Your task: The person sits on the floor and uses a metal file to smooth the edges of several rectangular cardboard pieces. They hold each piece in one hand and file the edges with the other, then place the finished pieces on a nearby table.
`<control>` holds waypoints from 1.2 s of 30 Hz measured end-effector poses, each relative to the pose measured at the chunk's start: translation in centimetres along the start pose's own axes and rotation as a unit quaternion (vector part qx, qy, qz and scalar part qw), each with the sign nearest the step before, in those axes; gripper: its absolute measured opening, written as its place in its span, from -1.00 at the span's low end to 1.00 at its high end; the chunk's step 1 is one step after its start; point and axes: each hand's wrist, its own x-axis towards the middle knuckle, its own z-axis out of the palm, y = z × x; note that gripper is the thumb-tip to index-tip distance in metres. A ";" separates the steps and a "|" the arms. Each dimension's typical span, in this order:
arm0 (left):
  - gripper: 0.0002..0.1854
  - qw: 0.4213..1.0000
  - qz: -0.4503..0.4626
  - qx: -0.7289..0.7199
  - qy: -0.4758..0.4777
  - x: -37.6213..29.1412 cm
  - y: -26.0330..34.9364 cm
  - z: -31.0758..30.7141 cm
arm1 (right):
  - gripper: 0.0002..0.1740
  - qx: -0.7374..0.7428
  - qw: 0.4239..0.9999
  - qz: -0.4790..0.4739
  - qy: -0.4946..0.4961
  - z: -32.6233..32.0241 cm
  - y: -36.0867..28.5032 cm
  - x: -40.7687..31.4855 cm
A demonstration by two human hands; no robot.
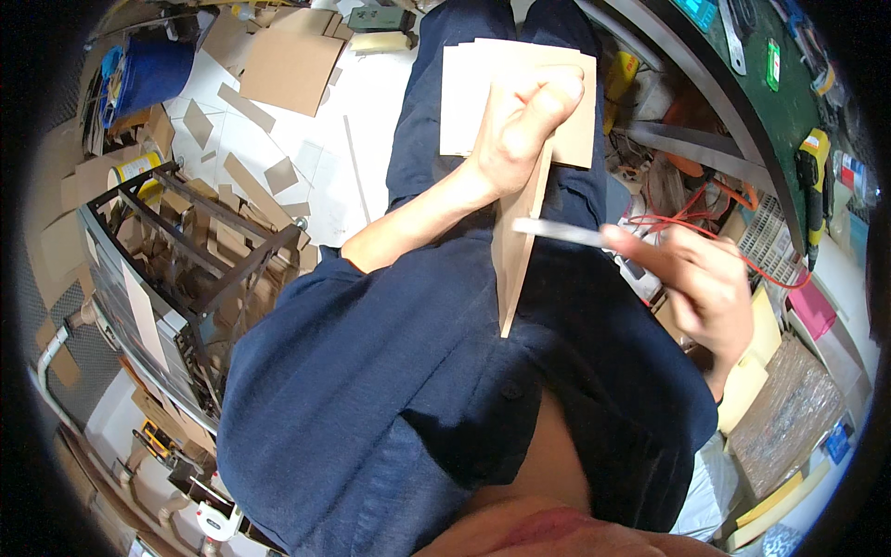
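Note:
My left hand [525, 125] is closed over the far end of a thin wooden board [516, 257], which stands on edge and points back towards my waist. From the right, my right hand [686, 278] grips a narrow, pale, flat tool [560, 231], blurred, its tip crossing the board's near-side edge; whether they touch I cannot tell. Beneath and beyond my left hand, several flat light wood or card panels [463, 104] lie stacked across my thighs. The far end of the board is hidden by my left hand.
Right, a green-topped bench [759, 90] holds a steel ruler, a green lighter and a yellow-black tool [813, 188]. Red cable [696, 223] hangs below it. Left, a metal frame [230, 237] stands near cardboard scraps [289, 69] on the floor; a blue bin [156, 76] is farther off.

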 end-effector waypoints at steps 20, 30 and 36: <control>-0.60 1.000 -0.002 -0.022 -0.008 -0.2 0.4 0.6 | -0.36 0.027 1.000 -0.012 0.005 0.8 -1.8 1.5; -0.58 0.999 0.006 -0.052 -0.001 -0.3 -0.2 -0.5 | -0.36 -0.017 0.998 0.052 0.029 -0.1 0.9 -3.2; -0.58 0.999 0.009 -0.042 -0.001 -0.2 -0.4 -0.3 | -0.37 0.018 0.999 -0.023 0.032 0.4 0.8 -2.1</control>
